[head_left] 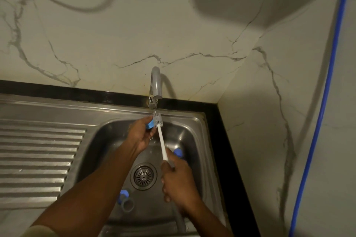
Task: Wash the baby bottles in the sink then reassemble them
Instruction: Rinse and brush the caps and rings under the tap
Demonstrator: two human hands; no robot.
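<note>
My left hand (139, 133) grips a blue bottle ring (149, 124) under the running tap (156, 84), over the steel sink (107, 129). My right hand (178, 181) holds the white handle of a bottle brush (161, 138), whose grey bristle head touches the blue ring in the thin stream of water. Another blue bottle part (178, 152) lies in the sink at the right, just past my right hand. A third blue part with a grey piece (125, 199) lies in the sink's near left corner, beside my left forearm.
The round drain strainer (143, 176) sits mid-basin. A ribbed steel draining board (38, 159) lies to the left. A black counter edge (227, 140) borders the sink, with marble walls behind and to the right. A blue pipe (325, 90) runs down the right wall.
</note>
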